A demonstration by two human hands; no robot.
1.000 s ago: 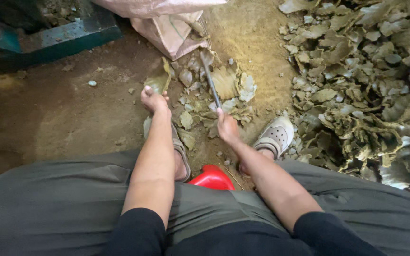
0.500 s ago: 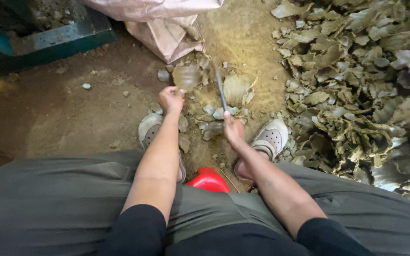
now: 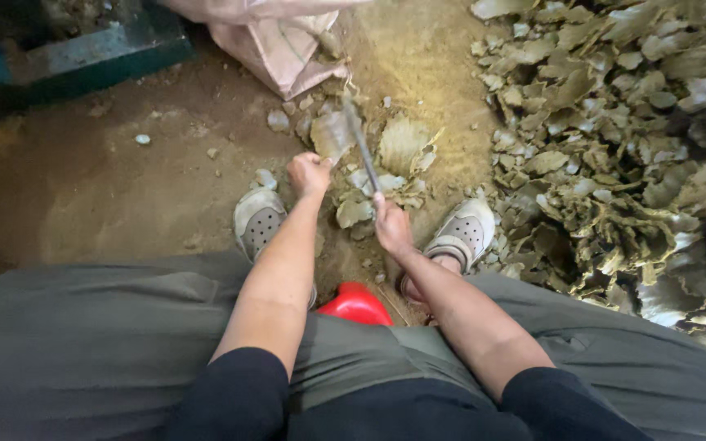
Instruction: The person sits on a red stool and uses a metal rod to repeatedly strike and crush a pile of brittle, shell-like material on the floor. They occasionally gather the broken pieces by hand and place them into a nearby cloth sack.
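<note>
Trousers of grey-green cloth fill the near edge, with a red stool seat showing between the knees and grey perforated shoes planted on the dirt floor. Beyond them the right hand has its fingers wrapped tight round the handle of a narrow metal blade, whose tip angles up toward a muddy oyster shell. The left hand is curled closed, pinching that shell by its lower edge, just above the ground between the feet. By the look of it the step in hand is prising or chipping the shell, and the next move calls for a steady grip while the blade finds the seam. Loose shell pieces lie just past the hands, a heap of shells spreads to the right, and farthest off sits a pale pink woven sack, crumpled, beside a dark teal frame
</note>
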